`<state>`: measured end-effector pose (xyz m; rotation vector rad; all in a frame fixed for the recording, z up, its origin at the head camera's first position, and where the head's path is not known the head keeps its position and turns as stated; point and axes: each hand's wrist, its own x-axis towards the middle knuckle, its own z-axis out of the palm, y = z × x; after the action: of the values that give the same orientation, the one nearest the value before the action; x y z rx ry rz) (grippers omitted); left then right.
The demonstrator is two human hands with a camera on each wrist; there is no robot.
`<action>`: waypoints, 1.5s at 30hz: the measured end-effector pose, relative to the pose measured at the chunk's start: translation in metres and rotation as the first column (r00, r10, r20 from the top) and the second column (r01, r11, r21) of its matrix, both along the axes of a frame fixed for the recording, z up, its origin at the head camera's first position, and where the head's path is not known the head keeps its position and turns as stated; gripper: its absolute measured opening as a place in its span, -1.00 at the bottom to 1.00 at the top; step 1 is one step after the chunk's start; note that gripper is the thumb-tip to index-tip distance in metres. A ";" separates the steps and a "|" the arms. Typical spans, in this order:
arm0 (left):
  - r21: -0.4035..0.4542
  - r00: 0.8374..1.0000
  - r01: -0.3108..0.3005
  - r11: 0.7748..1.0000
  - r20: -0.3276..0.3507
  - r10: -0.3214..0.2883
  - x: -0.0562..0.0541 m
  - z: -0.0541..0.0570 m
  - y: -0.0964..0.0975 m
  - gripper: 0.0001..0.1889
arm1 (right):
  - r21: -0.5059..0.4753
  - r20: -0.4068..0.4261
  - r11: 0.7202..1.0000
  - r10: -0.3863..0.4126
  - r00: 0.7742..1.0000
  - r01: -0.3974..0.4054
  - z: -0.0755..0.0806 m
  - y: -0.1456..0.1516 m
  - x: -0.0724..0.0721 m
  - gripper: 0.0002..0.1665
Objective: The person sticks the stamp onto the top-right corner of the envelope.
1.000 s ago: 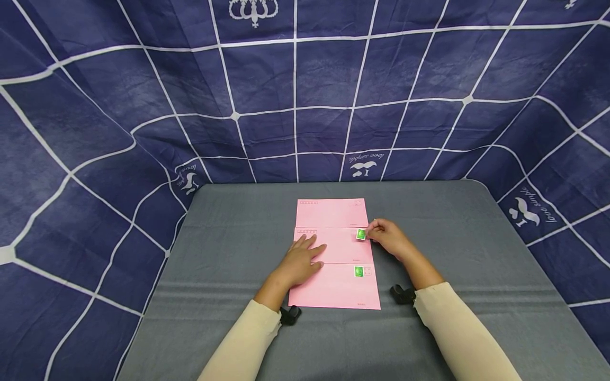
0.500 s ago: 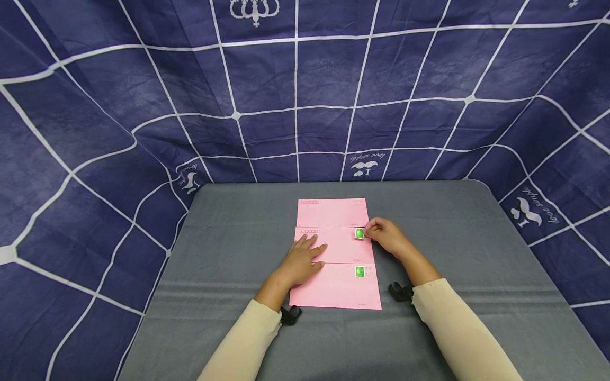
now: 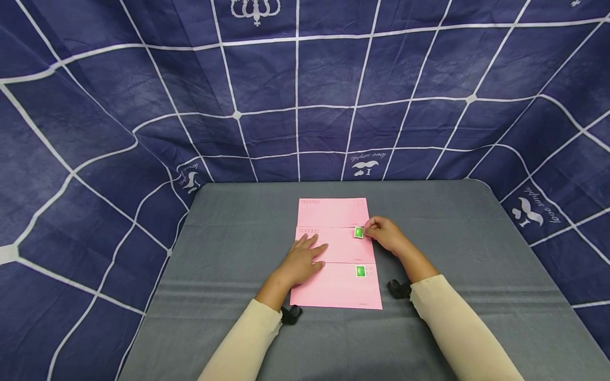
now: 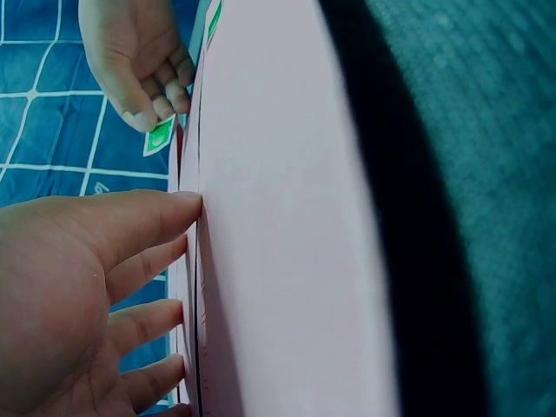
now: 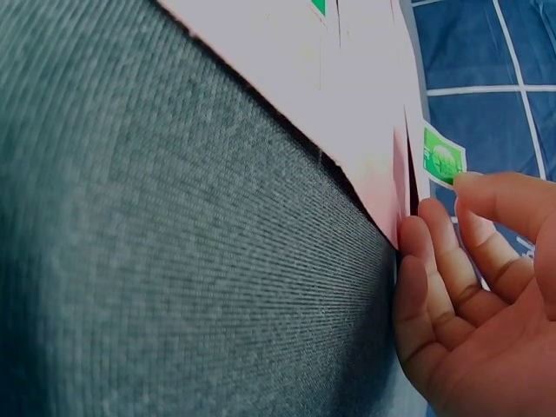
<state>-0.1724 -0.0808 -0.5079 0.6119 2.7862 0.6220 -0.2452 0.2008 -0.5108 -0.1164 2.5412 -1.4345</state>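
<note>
Head view: three pink paper envelopes lie in a column on a grey cloth-covered surface. The left hand, fingers spread, rests on the left side of the middle envelope. The right hand pinches a small green stamp with a white border at that envelope's upper right corner. A second green stamp lies on the nearest envelope.

Grey fabric tbl | blue curtain bhnd + both sides, wht grid | crown print up top
</note>
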 end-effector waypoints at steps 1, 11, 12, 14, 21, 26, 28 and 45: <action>-0.001 1.000 0.000 1.000 0.001 0.000 0.000 0.000 0.000 -0.45 | 0.006 0.004 1.000 -0.005 1.000 0.005 0.000 0.000 0.000 -0.82; -0.010 1.000 0.000 1.000 -0.005 0.000 -0.001 -0.002 0.000 -0.45 | 0.030 0.019 1.000 -0.009 1.000 0.009 -0.002 -0.002 -0.005 -0.80; -0.006 1.000 0.001 1.000 -0.006 -0.001 -0.001 -0.002 0.000 -0.45 | 0.032 0.022 0.999 -0.009 1.000 0.009 -0.002 -0.002 -0.005 -0.80; 0.001 1.000 0.000 1.000 -0.006 0.000 0.000 -0.001 0.000 -0.45 | 0.042 0.027 0.999 -0.014 1.000 0.013 -0.002 -0.003 -0.006 -0.80; 0.005 1.000 0.007 1.000 -0.018 -0.007 0.000 -0.001 0.000 -0.46 | 0.064 0.026 0.998 -0.011 1.000 0.010 -0.003 -0.004 -0.005 -0.81; 0.001 1.000 0.005 1.000 -0.012 -0.005 -0.001 -0.002 0.000 -0.45 | 0.079 0.015 0.997 -0.021 1.000 0.019 -0.003 -0.006 -0.006 -0.82; -0.006 1.000 0.005 1.000 -0.010 -0.005 -0.002 -0.003 0.000 -0.45 | 0.090 0.010 0.996 -0.027 1.000 0.026 -0.004 -0.007 -0.006 -0.82; 0.007 1.000 0.001 1.000 -0.015 -0.001 -0.001 -0.001 0.000 -0.46 | 0.181 -0.040 0.982 -0.044 0.998 0.050 -0.004 -0.014 -0.006 -0.86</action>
<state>-0.1733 -0.0806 -0.5089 0.6217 2.7982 0.6297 -0.2514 0.1868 -0.5151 -0.0524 2.7066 -1.2177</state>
